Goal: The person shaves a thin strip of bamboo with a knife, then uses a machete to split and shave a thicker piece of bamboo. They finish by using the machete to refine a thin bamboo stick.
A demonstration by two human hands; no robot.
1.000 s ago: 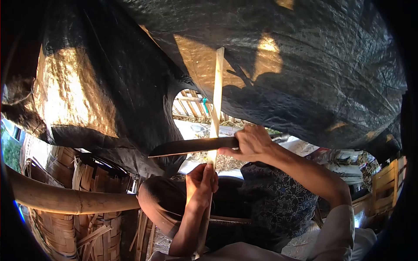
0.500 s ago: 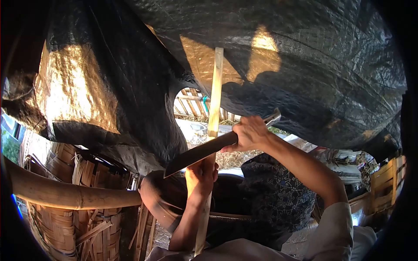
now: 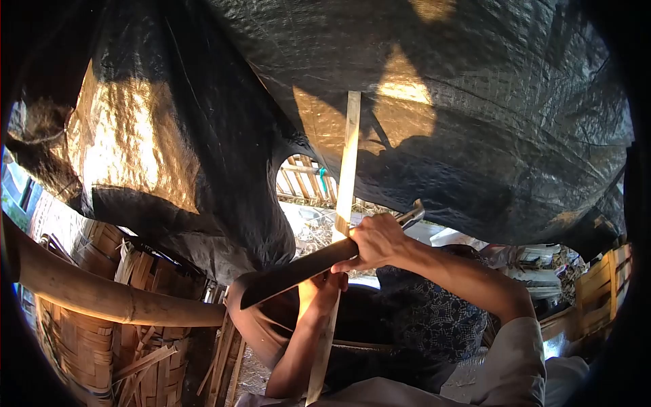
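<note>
In front of me, the right hand (image 3: 374, 241) is clutching the knife (image 3: 319, 263), its blade (image 3: 291, 278) slanting across the strip (image 3: 348, 163) the left hand (image 3: 317, 297) is gripping.

A dark tarp (image 3: 488, 149) hangs ahead of me, blocking the way forward except for a bright opening low in its middle. A long wooden strip (image 3: 348, 166) crosses that opening, dividing it. From my right fingers (image 3: 361, 234), a knife (image 3: 295, 276) slants leftward, barring the space over my left fingers (image 3: 314, 290). A thick bamboo pole (image 3: 129, 303) and woven baskets (image 3: 91, 349) crowd my left; beyond my right forearm, a narrow gap runs beneath the tarp.
</note>
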